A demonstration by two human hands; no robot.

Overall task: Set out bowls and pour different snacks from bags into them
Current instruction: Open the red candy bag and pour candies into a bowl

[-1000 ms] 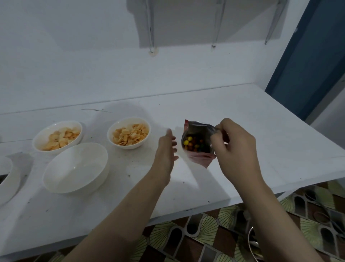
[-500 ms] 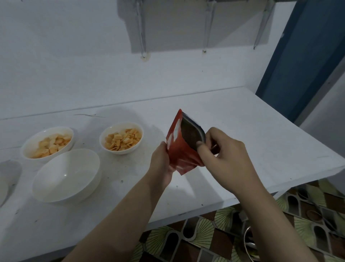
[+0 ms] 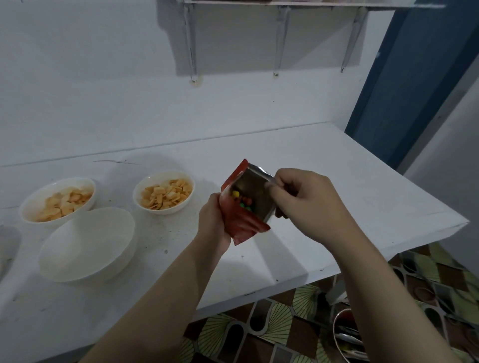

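A: What occupies the centre of the view?

B: A red snack bag (image 3: 239,220) with a silver lining, held above the white worktop (image 3: 324,181), its mouth open toward the camera. Coloured candies (image 3: 242,200), yellow, orange and green, lie inside near the left wall of the bag.

A: How is the bag held?

B: The left hand (image 3: 213,220) grips the bag's red left side; its fingers are curled behind the foil and hidden from the camera. The right hand (image 3: 303,204) pinches the silver right edge of the mouth between thumb and curled fingers (image 3: 274,186), holding the opening spread.

A: Where are the bowls?

B: Three white bowls stand left of the bag. The empty bowl (image 3: 88,243) is nearest the camera. Behind it, at far left, the left chip bowl (image 3: 58,199) holds pale orange square chips; the two rims look close to touching. The right chip bowl (image 3: 163,191) holds similar chips and stands just beside the left hand, apart from the other two.

A: What surrounds the worktop?

B: A white wall behind, with a shelf (image 3: 285,2) on metal brackets above. A blue door frame (image 3: 414,77) rises at right. Below the worktop's front edge lies a patterned floor covering (image 3: 272,329), and a round metal container (image 3: 347,336) of unclear contents sits at lower right.
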